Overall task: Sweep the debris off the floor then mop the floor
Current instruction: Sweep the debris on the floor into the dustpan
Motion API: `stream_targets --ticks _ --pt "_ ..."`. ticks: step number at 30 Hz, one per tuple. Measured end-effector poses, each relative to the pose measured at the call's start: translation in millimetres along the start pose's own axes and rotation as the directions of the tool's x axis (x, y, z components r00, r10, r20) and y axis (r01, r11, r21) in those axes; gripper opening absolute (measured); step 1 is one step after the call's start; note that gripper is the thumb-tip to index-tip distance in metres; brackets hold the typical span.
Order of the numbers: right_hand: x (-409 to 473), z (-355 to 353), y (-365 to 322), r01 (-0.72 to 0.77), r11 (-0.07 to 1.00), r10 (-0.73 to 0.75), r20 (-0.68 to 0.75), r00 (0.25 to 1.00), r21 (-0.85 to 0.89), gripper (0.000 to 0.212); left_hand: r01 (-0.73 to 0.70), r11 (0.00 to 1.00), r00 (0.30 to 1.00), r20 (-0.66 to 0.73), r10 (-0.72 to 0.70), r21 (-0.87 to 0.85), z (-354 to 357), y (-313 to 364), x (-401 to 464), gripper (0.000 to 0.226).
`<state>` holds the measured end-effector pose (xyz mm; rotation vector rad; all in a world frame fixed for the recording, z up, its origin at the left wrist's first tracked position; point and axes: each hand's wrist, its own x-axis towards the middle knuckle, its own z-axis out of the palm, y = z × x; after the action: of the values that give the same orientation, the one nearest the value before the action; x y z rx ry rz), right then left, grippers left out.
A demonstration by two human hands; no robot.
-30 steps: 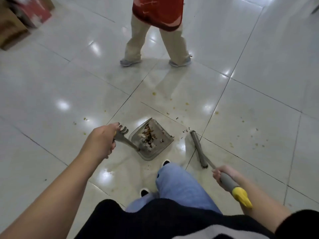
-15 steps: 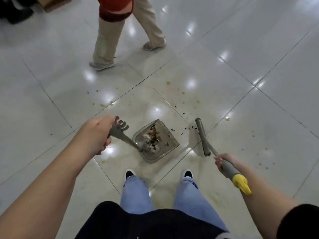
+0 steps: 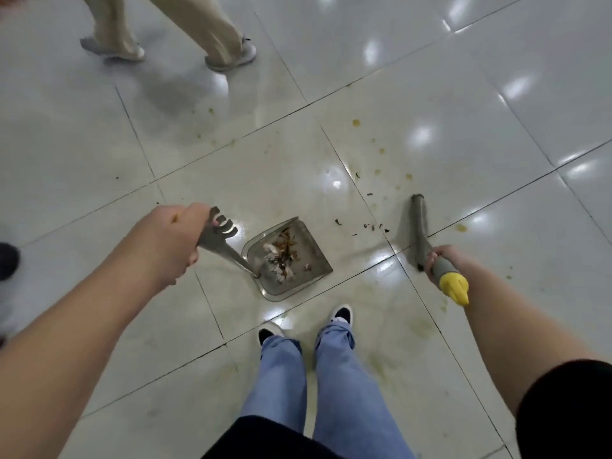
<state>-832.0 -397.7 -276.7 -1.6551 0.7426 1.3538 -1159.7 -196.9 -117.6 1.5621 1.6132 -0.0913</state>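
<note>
My left hand [image 3: 165,240] grips the grey toothed handle of a translucent grey dustpan [image 3: 308,276] that rests on the glossy tiled floor. A pile of brown and white debris [image 3: 281,253] lies inside the pan. My right hand [image 3: 440,256] holds the grey, yellow-tipped handle of a grey broom [image 3: 418,226], whose head touches the floor to the right of the pan. Small dark crumbs [image 3: 371,225] lie between pan and broom. Yellowish spots and smears [image 3: 377,160] mark the tiles beyond.
My own feet in dark shoes [image 3: 341,314] stand just behind the dustpan. Another person's legs in beige trousers and grey shoes [image 3: 231,59] walk across the floor at the top left. A dark shoe [image 3: 8,260] shows at the left edge.
The view has shifted; the other person has walked further left and away. The broom head has moved out to the right of the pan. Both feet now stand together.
</note>
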Motion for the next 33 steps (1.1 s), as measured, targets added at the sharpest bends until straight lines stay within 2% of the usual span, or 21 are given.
stream_targets --ticks 5,9,12,16,18,19,21,24,26,29,33 --pt "32.1 64.6 2.0 0.021 0.948 -0.021 0.005 1.0 -0.318 0.027 -0.009 1.0 1.0 -0.015 0.009 0.009 15.6 10.2 4.0 0.044" --pt "28.5 105.5 65.2 -0.098 0.854 0.153 0.067 0.986 -0.512 0.024 0.044 0.997 0.999 -0.028 -0.042 0.071 17.1 -6.5 2.7 0.043" --pt "18.4 104.5 92.7 -0.107 0.862 0.186 0.113 0.976 -0.496 0.03 0.09 0.993 0.996 -0.026 -0.088 0.077 14.3 -17.8 5.5 0.047" --pt "-9.2 50.1 84.1 -0.211 0.951 0.26 0.217 0.941 -0.226 0.036 0.073 0.993 0.997 0.003 -0.074 0.089 4.6 -28.2 -3.5 0.047" --pt "-25.7 27.9 55.5 -0.249 0.954 0.279 0.198 0.94 -0.165 0.04 0.037 0.997 0.999 -0.001 -0.037 0.068 -1.7 -25.3 -6.0 0.039" --pt "-29.2 24.7 37.7 -0.222 0.955 0.255 0.16 0.954 -0.199 0.037 0.017 0.998 1.0 -0.008 -0.016 0.06 -4.1 -22.5 -6.0 0.038" --pt "-27.6 34.9 5.8 -0.084 0.92 0.128 0.091 0.988 -0.382 0.03 -0.01 0.999 0.999 -0.034 0.012 0.051 -8.7 -22.1 -6.2 0.044" --pt "-11.1 63.0 -18.0 0.105 0.762 -0.066 0.085 0.994 -0.639 0.027 -0.006 0.999 0.999 -0.047 0.008 0.043 -15.0 -34.3 -4.3 0.056" --pt "4.0 79.6 -22.3 0.146 0.694 -0.117 0.09 0.989 -0.704 0.022 -0.009 0.999 0.999 -0.048 0.01 0.032 -22.7 -41.5 -1.8 0.059" --pt "29.2 110.2 -24.8 0.16 0.661 -0.127 0.101 0.987 -0.734 0.02 0.016 1.0 0.994 -0.111 -0.017 -0.001 -34.5 -45.9 10.1 0.061" --pt "57.2 122.8 -18.0 0.058 0.677 -0.004 0.075 0.997 -0.733 0.025 0.087 0.996 0.993 -0.086 -0.087 0.003 -13.2 -34.3 28.6 0.057"
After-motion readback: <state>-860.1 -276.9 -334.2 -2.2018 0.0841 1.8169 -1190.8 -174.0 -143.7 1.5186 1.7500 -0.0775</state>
